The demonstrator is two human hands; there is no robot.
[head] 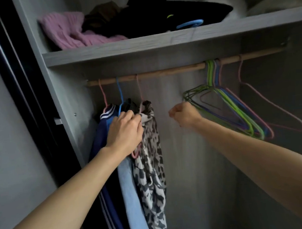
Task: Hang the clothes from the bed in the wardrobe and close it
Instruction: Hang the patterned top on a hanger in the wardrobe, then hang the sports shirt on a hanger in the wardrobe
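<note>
Where the wooden rail (146,74) crosses the open wardrobe (66,96), we see three garments hanging at its left end: a navy jacket (101,137), a light blue piece (132,198) and a spotted top (150,160). Our left hand (124,133) grips the spotted top near its pink hanger (141,91), fingers (137,118) curled into the cloth. Our right hand (185,114) is a loose fist holding nothing, near the empty hangers (237,110). Folded clothes (134,19) lie on the shelf (158,42) above.
</note>
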